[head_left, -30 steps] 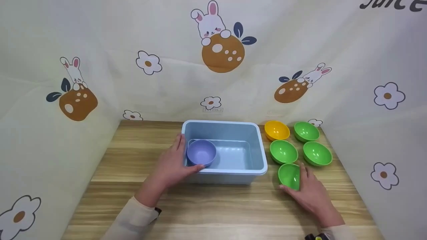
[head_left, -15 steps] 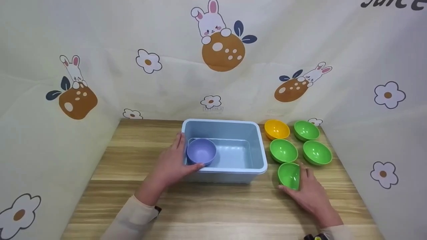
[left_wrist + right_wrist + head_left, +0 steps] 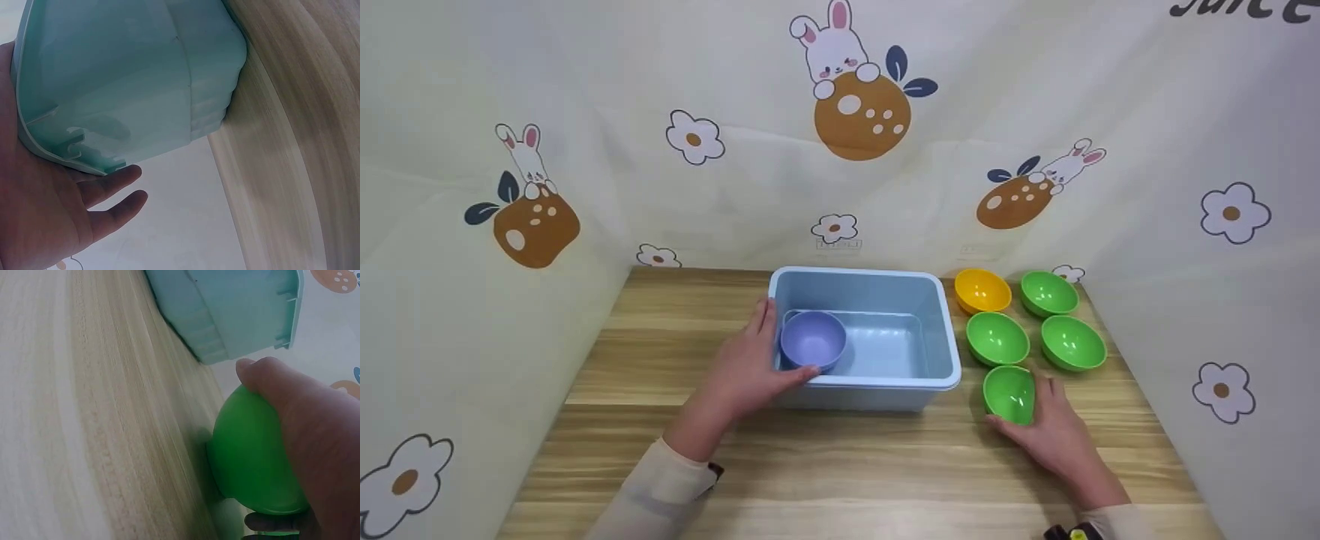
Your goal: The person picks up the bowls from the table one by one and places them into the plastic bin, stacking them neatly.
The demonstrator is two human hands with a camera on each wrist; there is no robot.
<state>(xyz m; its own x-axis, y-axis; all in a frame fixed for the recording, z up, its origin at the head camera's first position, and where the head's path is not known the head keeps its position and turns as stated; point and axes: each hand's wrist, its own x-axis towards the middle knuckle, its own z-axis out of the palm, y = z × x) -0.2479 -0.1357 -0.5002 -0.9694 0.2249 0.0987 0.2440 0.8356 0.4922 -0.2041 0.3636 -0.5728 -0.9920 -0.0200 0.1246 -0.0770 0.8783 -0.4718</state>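
A light blue plastic bin (image 3: 885,384) stands on the table with a purple bowl (image 3: 814,341) inside at its left end. My left hand (image 3: 742,375) holds the bin's near left corner, thumb over the front rim and fingers along the left side. In the left wrist view, two fingertips (image 3: 121,216) stick out past the rim. To the bin's right, my right hand (image 3: 1057,431) grips the nearest green bowl (image 3: 1006,394) by its sides. The right wrist view shows the thumb (image 3: 264,374) against this bowl's outside; the other fingers are mostly hidden behind it.
Behind the gripped bowl sit more green bowls (image 3: 997,339) and an orange bowl (image 3: 982,292), close together beside the bin. A patterned cloth (image 3: 720,202) hangs behind and at both sides of the wooden table (image 3: 840,472).
The gripped green bowl and my right hand have shifted very slightly left. My left hand and the bin keep their places.
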